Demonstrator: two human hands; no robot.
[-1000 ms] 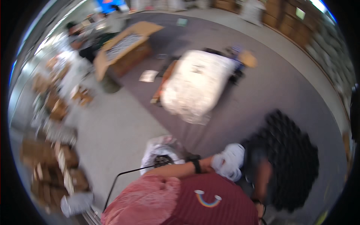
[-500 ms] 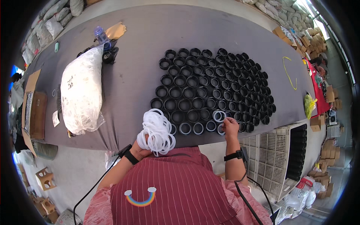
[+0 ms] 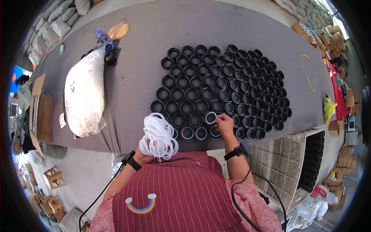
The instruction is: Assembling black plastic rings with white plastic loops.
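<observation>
A thick bunch of translucent white rings (image 3: 159, 136) rests in my left hand (image 3: 144, 155), whose fingers are closed round its lower side at the table's near edge. My right hand (image 3: 225, 125) pinches a single white ring (image 3: 206, 117) between thumb and fingertips. That ring lies over a black round collar in the second row from the front; whether it is seated cannot be made out. Many short black collars (image 3: 192, 94) stand packed in rows on the grey table. Pale rings show on several front-row collars, such as the one with a white ring (image 3: 187, 138).
A large bag (image 3: 85, 92) wrapped in clear plastic lies on the left of the grey table (image 3: 143, 34), with a blue-tinted bottle (image 3: 102, 36) behind it. An open carton (image 3: 42, 116) stands at the left edge. A pale plastic crate (image 3: 274, 158) holding black parts is at right.
My right hand has moved left along the front rows. Two white rings showed at its fingertips before; one shows there now. My left hand keeps its bunch. The view has shifted slightly.
</observation>
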